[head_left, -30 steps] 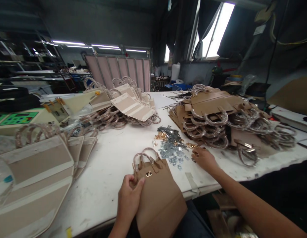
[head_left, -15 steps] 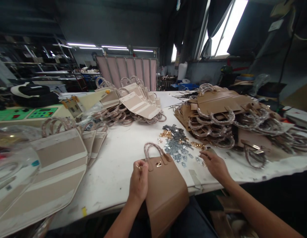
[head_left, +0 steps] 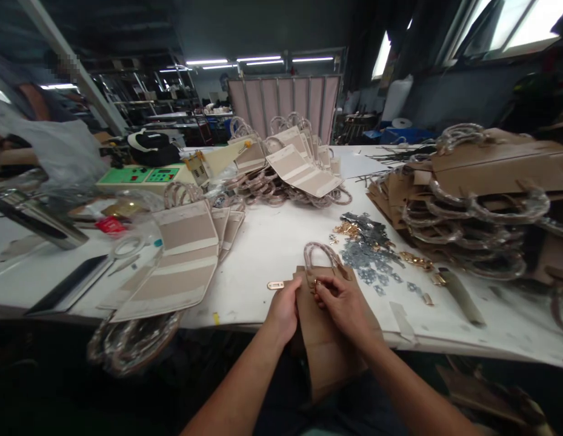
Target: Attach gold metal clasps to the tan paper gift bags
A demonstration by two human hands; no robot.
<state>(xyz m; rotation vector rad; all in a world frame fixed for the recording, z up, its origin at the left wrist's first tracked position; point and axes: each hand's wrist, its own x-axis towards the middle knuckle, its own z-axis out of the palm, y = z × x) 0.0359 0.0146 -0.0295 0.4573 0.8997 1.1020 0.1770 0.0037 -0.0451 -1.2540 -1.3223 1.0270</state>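
A brown bag panel (head_left: 329, 339) with wrapped handles (head_left: 320, 247) leans over the table's front edge towards my body. At its upper left edge my left hand (head_left: 283, 309) is closed on it, thumb on the front. A strap end with a gold slotted plate (head_left: 276, 285) sticks out to the left of that hand. My right hand (head_left: 338, 300) is pinched over the upper front of the bag, below the handles; whatever is between its fingertips is too small to make out. Grey metal plates (head_left: 365, 254) and gold fittings (head_left: 415, 260) lie loose just behind and to the right.
Brown bags (head_left: 499, 163) are piled at the right. Beige-lined bag pieces (head_left: 303, 169) are heaped at the back and more (head_left: 185, 260) lie at the left. A dark notebook (head_left: 69, 284) and metal cylinder (head_left: 40, 221) are far left. A person (head_left: 33, 97) is at the back left.
My right hand has moved left from the loose metal parts to the front of the bag. The gold plate on the strap now shows left of my left hand. The view has turned left.
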